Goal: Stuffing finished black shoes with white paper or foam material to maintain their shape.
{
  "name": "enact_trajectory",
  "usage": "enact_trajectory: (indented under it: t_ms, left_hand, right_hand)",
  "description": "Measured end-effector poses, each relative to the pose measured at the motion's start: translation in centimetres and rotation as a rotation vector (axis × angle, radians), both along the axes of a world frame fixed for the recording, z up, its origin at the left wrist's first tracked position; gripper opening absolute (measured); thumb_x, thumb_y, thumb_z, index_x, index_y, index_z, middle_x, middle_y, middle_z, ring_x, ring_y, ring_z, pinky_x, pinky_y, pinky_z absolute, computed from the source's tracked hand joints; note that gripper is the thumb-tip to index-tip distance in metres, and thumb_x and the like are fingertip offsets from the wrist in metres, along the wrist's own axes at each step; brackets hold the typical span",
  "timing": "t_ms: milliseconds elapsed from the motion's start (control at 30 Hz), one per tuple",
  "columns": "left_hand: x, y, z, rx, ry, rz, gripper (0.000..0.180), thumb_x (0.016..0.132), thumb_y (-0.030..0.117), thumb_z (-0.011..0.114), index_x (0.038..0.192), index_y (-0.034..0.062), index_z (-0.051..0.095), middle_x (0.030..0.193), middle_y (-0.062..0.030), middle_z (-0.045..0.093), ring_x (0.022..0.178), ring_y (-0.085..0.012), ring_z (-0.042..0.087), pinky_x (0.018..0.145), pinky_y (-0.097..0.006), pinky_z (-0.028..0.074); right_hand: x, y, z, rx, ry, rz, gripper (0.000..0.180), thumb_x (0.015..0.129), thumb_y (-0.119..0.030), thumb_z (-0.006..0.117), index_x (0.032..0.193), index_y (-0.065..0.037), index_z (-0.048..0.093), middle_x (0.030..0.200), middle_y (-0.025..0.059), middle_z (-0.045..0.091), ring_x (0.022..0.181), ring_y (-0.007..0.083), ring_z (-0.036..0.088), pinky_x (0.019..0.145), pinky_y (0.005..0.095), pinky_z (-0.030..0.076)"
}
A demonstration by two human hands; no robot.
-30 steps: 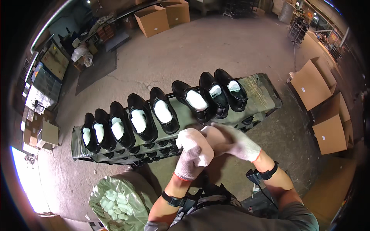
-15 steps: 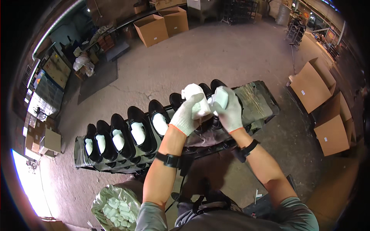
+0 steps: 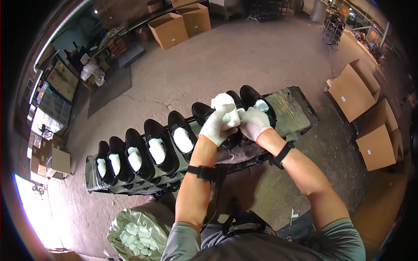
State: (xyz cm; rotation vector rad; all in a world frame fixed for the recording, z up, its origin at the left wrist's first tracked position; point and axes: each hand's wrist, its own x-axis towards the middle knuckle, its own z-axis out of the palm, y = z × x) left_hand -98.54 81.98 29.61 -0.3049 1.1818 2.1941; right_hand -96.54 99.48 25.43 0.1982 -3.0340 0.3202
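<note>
A row of black shoes runs across a long rack, several with pale paper wads in their openings. My left hand (image 3: 216,125), in a white knit glove, is closed around white paper wads (image 3: 225,102) above the shoes right of centre. Close beside it is my gloved right hand (image 3: 256,122), its fingers bent together over a shoe opening; what they hold is hidden. The rightmost black shoe (image 3: 251,92) has a pale green paper wad (image 3: 261,105) in its opening. Left of my hands stands a black shoe (image 3: 199,111) whose opening is partly covered by my left glove.
A plastic sack (image 3: 115,230) of pale wads stands on the floor at lower left. The rack's right end has a bare worn covering (image 3: 287,108). Open cardboard boxes (image 3: 352,93) stand at right, and more cardboard boxes (image 3: 170,32) at the back.
The pale green wad that was in my right hand now sits in the rightmost shoe. My right hand has moved left, close to my left hand, which still holds the white wads.
</note>
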Motion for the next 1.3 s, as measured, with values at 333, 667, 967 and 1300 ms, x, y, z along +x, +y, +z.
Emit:
enact_trajectory:
  t_ms: [333, 667, 967, 1300]
  left_hand:
    - [4.2, -4.9, 2.1, -0.223, 0.491, 0.002, 0.024, 0.099, 0.023, 0.074, 0.108, 0.0004, 0.072, 0.095, -0.0105, 0.075, 0.086, -0.0214, 0.074, 0.079, -0.034, 0.057]
    - [5.4, -4.4, -0.6, -0.411, 0.624, 0.018, 0.045, 0.096, 0.028, 0.083, 0.127, -0.0010, 0.066, 0.112, -0.0074, 0.072, 0.104, -0.0180, 0.066, 0.095, -0.034, 0.053]
    - [8.4, -3.1, 2.2, -0.821, 1.012, 0.061, 0.052, 0.090, 0.018, 0.086, 0.133, -0.0006, 0.064, 0.120, -0.0210, 0.074, 0.111, -0.0381, 0.073, 0.097, -0.044, 0.058]
    - [6.6, 4.2, 0.5, -0.907, 1.782, -0.002, 0.071, 0.076, -0.013, 0.067, 0.145, -0.0006, 0.058, 0.143, -0.0257, 0.062, 0.133, -0.0469, 0.060, 0.112, -0.051, 0.054]
  right_hand:
    - [1.8, 0.3, -2.5, -0.241, 0.502, 0.070, 0.015, 0.087, -0.007, 0.078, 0.093, -0.004, 0.065, 0.095, 0.0169, 0.066, 0.099, 0.0438, 0.064, 0.089, 0.0529, 0.053]
    - [2.6, -1.1, -4.7, -0.261, 0.469, 0.005, 0.013, 0.090, -0.017, 0.076, 0.097, -0.007, 0.071, 0.095, 0.0157, 0.068, 0.097, 0.0348, 0.069, 0.090, 0.0439, 0.057]
    - [4.5, 2.0, -0.8, -0.040, 0.420, 0.113, 0.031, 0.095, -0.019, 0.068, 0.117, -0.004, 0.083, 0.122, 0.0152, 0.080, 0.125, 0.0342, 0.069, 0.104, 0.0453, 0.054]
    - [10.9, 7.8, 7.3, -0.773, 0.172, 0.225, 0.081, 0.090, -0.014, 0.075, 0.167, -0.008, 0.047, 0.154, 0.0215, 0.065, 0.142, 0.0345, 0.065, 0.118, 0.0421, 0.052]
